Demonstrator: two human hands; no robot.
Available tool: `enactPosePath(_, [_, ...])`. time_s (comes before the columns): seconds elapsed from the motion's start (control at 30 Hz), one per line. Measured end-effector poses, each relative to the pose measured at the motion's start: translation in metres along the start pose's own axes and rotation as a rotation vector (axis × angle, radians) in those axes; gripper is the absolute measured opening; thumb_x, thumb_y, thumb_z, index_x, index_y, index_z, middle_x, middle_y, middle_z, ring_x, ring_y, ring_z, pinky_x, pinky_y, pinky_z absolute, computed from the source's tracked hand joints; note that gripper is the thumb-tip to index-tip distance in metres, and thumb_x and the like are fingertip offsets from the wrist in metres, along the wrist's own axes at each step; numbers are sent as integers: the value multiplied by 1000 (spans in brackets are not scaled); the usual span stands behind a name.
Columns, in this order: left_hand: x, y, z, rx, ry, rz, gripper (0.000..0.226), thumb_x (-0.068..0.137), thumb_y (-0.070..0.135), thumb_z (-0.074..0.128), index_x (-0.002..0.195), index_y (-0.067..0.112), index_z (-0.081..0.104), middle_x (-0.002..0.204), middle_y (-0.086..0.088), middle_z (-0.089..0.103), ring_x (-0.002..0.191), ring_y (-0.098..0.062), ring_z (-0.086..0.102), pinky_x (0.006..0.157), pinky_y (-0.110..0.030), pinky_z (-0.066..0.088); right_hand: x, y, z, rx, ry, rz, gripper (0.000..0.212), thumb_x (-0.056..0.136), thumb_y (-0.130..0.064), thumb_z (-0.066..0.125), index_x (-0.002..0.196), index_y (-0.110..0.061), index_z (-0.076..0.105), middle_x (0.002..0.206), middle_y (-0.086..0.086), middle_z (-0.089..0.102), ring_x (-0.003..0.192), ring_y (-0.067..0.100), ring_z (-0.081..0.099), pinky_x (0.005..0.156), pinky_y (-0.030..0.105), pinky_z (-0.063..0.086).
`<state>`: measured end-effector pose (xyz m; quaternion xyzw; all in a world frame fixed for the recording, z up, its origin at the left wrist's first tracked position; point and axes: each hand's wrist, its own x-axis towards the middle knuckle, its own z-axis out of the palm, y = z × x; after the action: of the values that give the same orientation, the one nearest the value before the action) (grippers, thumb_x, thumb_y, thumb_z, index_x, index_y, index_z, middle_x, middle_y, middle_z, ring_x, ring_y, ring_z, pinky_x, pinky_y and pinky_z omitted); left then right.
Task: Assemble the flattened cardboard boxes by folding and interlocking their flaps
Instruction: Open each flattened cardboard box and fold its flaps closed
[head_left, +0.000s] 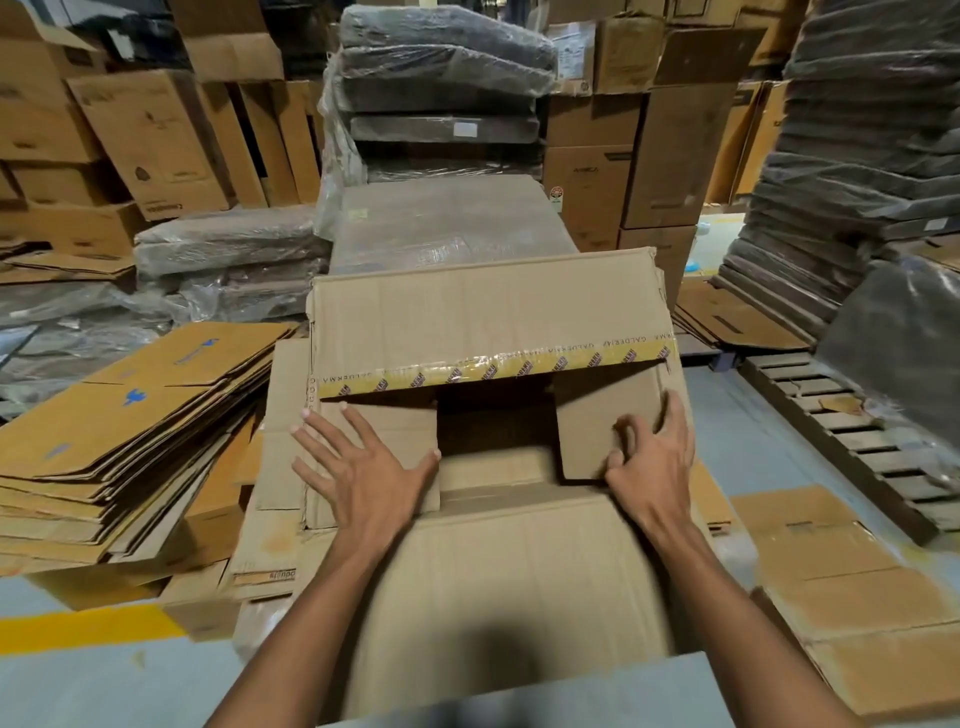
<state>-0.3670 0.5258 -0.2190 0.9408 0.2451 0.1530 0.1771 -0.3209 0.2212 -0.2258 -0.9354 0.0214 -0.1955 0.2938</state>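
Observation:
A brown cardboard box (498, 571) stands in front of me with its flaps half folded. The far flap (483, 322) carries a strip of yellow printed tape and stands up at a slant. My left hand (363, 467) lies spread flat on the left side flap (400, 431), pressing it inward. My right hand (649, 457) has curled fingers on the right side flap (597, 415), with the thumb at its near edge. The near flap (519, 561) lies toward me between my forearms. A dark gap into the box shows between the side flaps.
A pile of flattened boxes (145, 415) lies at my left. More flat cardboard (841, 587) lies on the floor at the right, near a wooden pallet (852, 436). Wrapped bundles (441, 78) and stacked cartons fill the background. A yellow floor line (88, 629) runs at lower left.

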Motion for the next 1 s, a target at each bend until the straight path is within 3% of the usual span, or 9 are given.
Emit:
enactPosePath(0.07, [0,1,6,57,11,14,137,72,89,52,160,7,-13,158,-37,-26,147,-54,-24,116,-70,-3,-3,-10,5,-25,21,-194,41,79,-2,72,119,-11,68,158,14,33,138,36,36,119,44,33])
enactPosePath(0.17, [0,-7,15,122,57,37,137,72,89,55,161,8,-9,159,-37,-22,148,-55,-18,116,-71,4,-2,-40,13,194,-220,-269,50,87,1,66,135,-13,61,150,6,50,139,23,45,119,25,27])
enactPosePath(0.33, [-5,-17,21,166,110,59,132,74,82,62,162,9,-4,162,-34,-19,150,-53,-16,116,-69,9,6,-101,25,770,-533,90,69,89,3,70,151,-15,45,145,3,54,135,17,52,111,36,46])
enactPosePath(0.4, [-5,-19,21,163,108,63,129,76,80,61,163,11,-4,162,-33,-21,151,-52,-15,117,-67,9,6,-118,26,1050,-454,176,61,88,10,65,143,-11,48,140,9,58,133,22,57,111,41,48])
enactPosePath(0.47, [-3,-20,21,171,111,64,127,77,79,61,163,11,-2,162,-32,-21,151,-52,-12,117,-67,10,5,-134,19,1090,-318,98,61,89,11,64,145,-9,48,140,9,58,129,17,60,108,34,51])
enactPosePath(0.53, [-4,-20,21,175,110,56,127,77,79,62,163,11,-2,162,-33,-21,151,-53,-10,117,-67,11,12,-150,6,922,-164,-62,64,91,3,65,151,-10,46,147,7,56,128,11,57,106,25,50])
enactPosePath(0.73, [-11,-25,27,167,155,69,128,76,77,64,163,11,-2,162,-33,-20,151,-53,-9,117,-68,13,78,-192,-24,188,153,-467,79,89,-11,64,160,-21,33,168,10,25,156,27,18,125,48,20])
enactPosePath(0.87, [-16,-29,31,158,189,83,128,75,72,70,163,9,2,163,-33,-18,151,-52,-11,116,-69,16,125,-200,-24,-201,122,-543,86,86,-19,67,162,-22,27,172,6,12,158,26,13,124,58,17])
enactPosePath(1.0, [-14,-31,32,170,188,84,125,78,71,68,163,10,0,163,-32,-18,151,-51,-14,117,-68,14,146,-196,-7,-359,11,-578,80,81,-19,67,154,-21,33,163,5,32,148,30,31,116,61,29])
